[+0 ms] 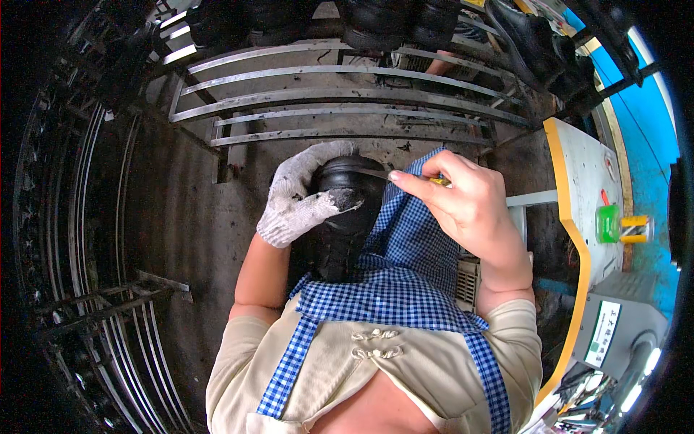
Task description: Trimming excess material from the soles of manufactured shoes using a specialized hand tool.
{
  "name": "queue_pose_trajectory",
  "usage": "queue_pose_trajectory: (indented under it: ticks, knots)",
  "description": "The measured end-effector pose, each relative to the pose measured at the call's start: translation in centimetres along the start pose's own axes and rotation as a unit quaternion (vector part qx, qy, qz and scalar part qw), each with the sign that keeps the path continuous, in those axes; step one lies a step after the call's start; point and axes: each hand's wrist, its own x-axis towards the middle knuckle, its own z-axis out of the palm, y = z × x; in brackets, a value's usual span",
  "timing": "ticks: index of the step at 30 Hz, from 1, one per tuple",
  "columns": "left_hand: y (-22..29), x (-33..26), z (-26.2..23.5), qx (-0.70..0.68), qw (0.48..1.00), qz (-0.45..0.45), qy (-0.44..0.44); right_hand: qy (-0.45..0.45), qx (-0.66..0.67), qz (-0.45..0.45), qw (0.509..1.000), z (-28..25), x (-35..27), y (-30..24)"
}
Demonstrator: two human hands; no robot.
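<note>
A black leather shoe (365,210) rests on my lap with its rounded toe pointing away from me. My left hand (298,194), in a grey-white knit glove blackened at the thumb, wraps around the toe from the left. My bare right hand (468,206) pinches a small knife-like tool (377,173) with a thin metal blade and a bit of yellow showing at the handle. The blade's tip lies at the edge of the toe, where sole and upper meet. Beneath the shoe spreads my blue-and-white checked apron (412,239).
Metal rack rails (347,94) run across in front, with black shoes (376,25) above them. More racks (144,340) stand at left. On the right, a yellow-edged white table (589,188) bears a green container (608,223), a yellow-banded jar (636,228) and a grey machine (625,325).
</note>
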Motion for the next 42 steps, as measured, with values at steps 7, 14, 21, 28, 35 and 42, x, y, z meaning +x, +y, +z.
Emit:
queue_pose_trajectory:
  ticks: [7,14,21,28,35,42]
  knots:
    - [-1.0,0.1,-0.2,0.028,0.999,0.016,-0.007,-0.019,-0.003,-0.007,1.000,0.3,0.2,0.3]
    - [-0.7,0.1,-0.8,0.000,1.000,-0.006,-0.010,0.031,0.089,0.042,0.995,2.9,-1.5,2.5]
    - [-3.2,1.7,-4.8,-0.191,0.942,0.112,0.252,-0.114,0.178,0.224,0.951,9.6,-7.9,4.7]
    - [-7.4,4.0,-6.6,-0.392,0.867,-0.020,0.308,0.035,0.517,0.269,0.812,12.7,-10.3,2.7]
    - [-7.2,3.2,-6.2,-0.216,0.939,-0.049,0.265,0.103,0.759,0.392,0.510,10.1,-10.5,6.0]
    - [-8.7,3.9,-4.7,-0.226,0.934,-0.074,0.266,0.120,0.738,0.405,0.526,9.0,-11.1,5.5]
